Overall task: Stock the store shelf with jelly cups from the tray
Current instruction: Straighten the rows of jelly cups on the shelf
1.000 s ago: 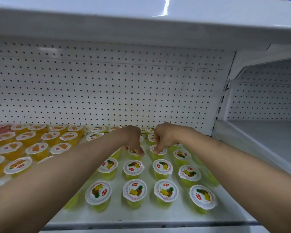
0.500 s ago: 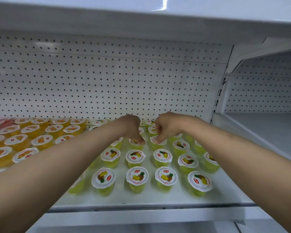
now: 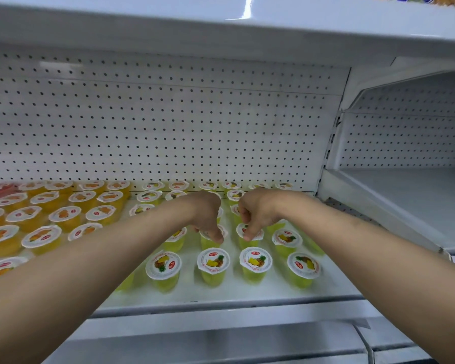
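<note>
In the head view we keep our left hand point(image 3: 206, 219) and right hand point(image 3: 258, 215) low over the second row of pineapple jelly cups point(image 3: 213, 261) on the shelf point(image 3: 247, 295), hardly moved from a moment ago. Each grip is curled, thumb on a cup lid, so we judge these cups are just being seated; the tray is out of view.

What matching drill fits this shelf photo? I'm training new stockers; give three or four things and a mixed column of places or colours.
Column one:
1. orange jelly cups
2. pineapple jelly cups
3. left hand
4. neighbouring shelf bay

Column two:
a. far right, no stock showing
b. yellow-green, front row
c. left part of the shelf
d. fingers on a cup lid

Pairs: 1-c, 2-b, 3-d, 4-a
</note>
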